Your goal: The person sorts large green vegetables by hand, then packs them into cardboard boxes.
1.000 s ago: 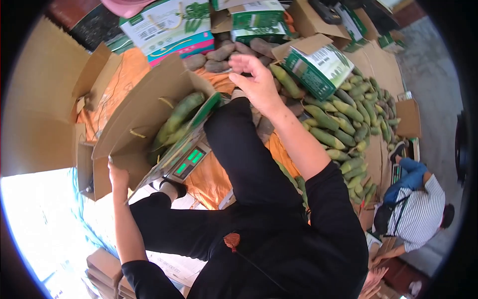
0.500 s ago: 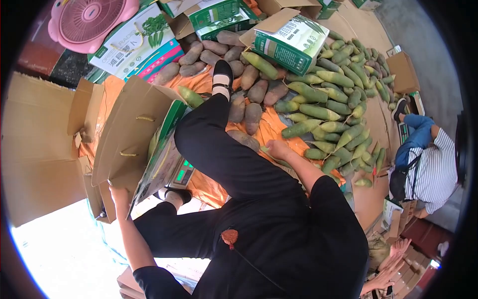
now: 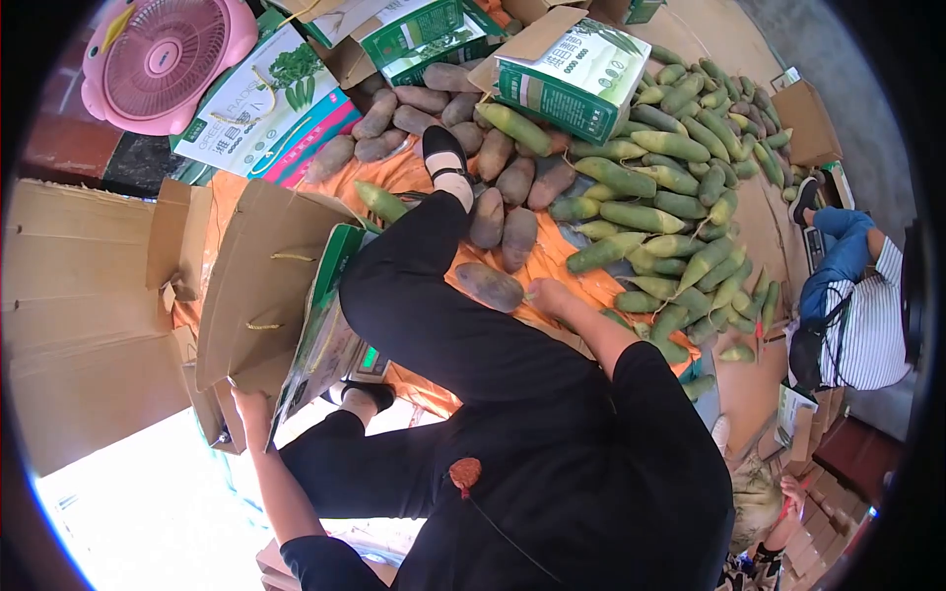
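Observation:
My left hand (image 3: 254, 412) is closed on the lower edge of an open cardboard carton (image 3: 258, 286), whose flap stands tilted up. Beneath the carton, beside my leg, a digital scale (image 3: 369, 362) shows a lit green display. My right hand (image 3: 554, 298) is curled low behind my raised knee, on a green radish mostly hidden by the hand and leg; only a small pale tip shows. Just left of those fingers a dark purplish radish (image 3: 490, 287) lies on the orange sheet (image 3: 537, 258). Another green radish (image 3: 380, 202) lies beyond the carton.
A heap of green radishes (image 3: 680, 197) spreads to the right, dark radishes (image 3: 487, 217) around my foot. Printed cartons (image 3: 572, 79) and a pink fan (image 3: 166, 59) stand at the back. A person in a striped top (image 3: 862, 325) is at right; another person's hand (image 3: 791, 492) shows below.
The whole view has shifted slightly. My left hand keeps its grip on the carton, and the green radish at my right hand shows less. At lower right the other person's hands have moved.

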### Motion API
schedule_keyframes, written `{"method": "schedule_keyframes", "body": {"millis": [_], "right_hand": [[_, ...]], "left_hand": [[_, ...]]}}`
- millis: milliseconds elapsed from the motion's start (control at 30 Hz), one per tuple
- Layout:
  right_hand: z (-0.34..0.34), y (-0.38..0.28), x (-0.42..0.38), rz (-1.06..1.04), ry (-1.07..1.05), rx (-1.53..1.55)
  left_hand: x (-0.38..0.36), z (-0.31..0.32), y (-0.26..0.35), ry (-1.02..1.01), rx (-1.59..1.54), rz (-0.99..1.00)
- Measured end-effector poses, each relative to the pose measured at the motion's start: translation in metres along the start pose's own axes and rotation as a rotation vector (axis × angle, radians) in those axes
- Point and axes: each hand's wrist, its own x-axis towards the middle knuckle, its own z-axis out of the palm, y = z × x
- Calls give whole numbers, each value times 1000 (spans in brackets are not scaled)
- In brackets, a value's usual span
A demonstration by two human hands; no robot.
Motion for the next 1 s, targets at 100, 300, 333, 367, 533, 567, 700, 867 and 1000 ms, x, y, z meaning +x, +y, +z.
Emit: {"method": "schedule_keyframes", "body": {"millis": [100, 300, 333, 367, 533, 567, 700, 867, 1000], "right_hand": [[5, 1, -2, 1, -15, 4], [10, 10, -5, 53, -22, 18], [11, 10, -4, 60, -47, 10], [12, 10, -4, 59, -45, 13], [6, 6, -15, 109, -73, 23], [6, 7, -16, 110, -73, 24], [-1, -3, -23, 78, -63, 65], [13, 11, -12, 40, -44, 7], [15, 13, -8, -1, -56, -10]], "left_hand": [[-3, -3, 2, -6, -4, -7], [6, 0, -4, -29, 42, 27], [6, 0, -4, -28, 61, 17], [6, -1, -4, -26, 62, 20], [-1, -4, 0, -22, 37, 100], [-1, -3, 0, -23, 38, 102], [3, -3, -2, -5, 53, 27], [10, 1, -9, 16, 62, 16], [5, 1, -1, 11, -8, -19]]}}
